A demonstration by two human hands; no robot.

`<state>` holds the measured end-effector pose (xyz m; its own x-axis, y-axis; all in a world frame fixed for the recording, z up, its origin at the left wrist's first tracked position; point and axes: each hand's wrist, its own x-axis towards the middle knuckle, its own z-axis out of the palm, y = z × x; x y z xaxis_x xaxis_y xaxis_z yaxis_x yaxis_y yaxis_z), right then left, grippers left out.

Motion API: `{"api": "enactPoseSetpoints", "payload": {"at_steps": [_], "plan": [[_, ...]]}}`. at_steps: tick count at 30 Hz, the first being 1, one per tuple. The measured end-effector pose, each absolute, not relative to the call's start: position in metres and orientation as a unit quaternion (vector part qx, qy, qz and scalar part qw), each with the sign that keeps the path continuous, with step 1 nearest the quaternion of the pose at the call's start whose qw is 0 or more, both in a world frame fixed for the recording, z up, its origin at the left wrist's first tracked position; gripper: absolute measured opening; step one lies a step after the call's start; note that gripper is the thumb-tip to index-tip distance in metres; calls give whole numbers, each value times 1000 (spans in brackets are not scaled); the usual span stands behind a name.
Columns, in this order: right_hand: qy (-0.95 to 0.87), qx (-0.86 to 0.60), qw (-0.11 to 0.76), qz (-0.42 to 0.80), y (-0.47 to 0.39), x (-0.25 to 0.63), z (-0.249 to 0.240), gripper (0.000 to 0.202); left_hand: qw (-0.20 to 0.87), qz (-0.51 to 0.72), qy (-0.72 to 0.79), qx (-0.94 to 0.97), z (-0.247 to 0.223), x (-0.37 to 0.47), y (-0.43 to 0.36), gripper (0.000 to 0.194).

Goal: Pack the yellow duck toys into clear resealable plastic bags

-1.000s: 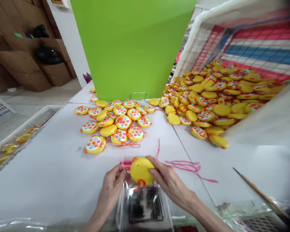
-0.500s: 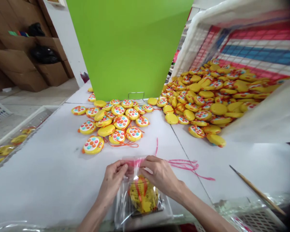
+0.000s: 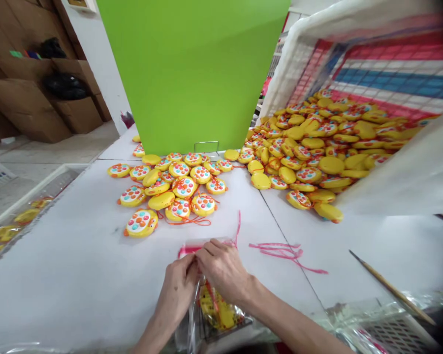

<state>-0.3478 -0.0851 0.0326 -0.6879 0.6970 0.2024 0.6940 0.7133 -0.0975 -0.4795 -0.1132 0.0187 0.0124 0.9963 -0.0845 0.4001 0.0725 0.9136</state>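
My left hand [image 3: 177,281] and right hand [image 3: 225,268] meet, fingers pinched closed on top of clear bag [image 3: 194,322]; fingertips hidden, so exact grip unsure. Yellow toy [image 3: 222,310] inside bag, below hands. Best: press evenly along mouth, film flat, orange cord [image 3: 213,294] tucked in. Worktop [image 3: 77,275] edge close below bag; toy pile [image 3: 184,186] ahead, pink strips [image 3: 293,253] right; most room left.

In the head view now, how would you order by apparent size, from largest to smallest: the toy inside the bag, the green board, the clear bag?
1. Green board
2. Clear bag
3. Toy inside it
The right hand partly covers bag and toy.
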Motion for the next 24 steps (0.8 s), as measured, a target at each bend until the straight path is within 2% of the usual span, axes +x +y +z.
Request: {"api": "enactPoseSetpoints", "payload": {"at_steps": [3, 8, 17, 21, 24], "plan": [[-891, -420, 164, 52, -81, -344, 32, 12, 412, 343, 599, 595, 19, -480, -116, 26], [-755, -573, 264, 181, -62, -294, 25, 14, 497, 378, 581, 522, 14, -487, -119, 25], [-579, -785, 212, 65, -63, -133, -5, 25, 535, 413, 573, 463, 14, -490, -118, 29], [-618, -774, 136, 19, -81, -129, 4, 22, 570, 400, 564, 443, 9, -491, -118, 29], [-682, -713, 162, -1, -85, -152, 24, 24, 580, 404, 555, 439, 5, -492, -118, 26]]}}
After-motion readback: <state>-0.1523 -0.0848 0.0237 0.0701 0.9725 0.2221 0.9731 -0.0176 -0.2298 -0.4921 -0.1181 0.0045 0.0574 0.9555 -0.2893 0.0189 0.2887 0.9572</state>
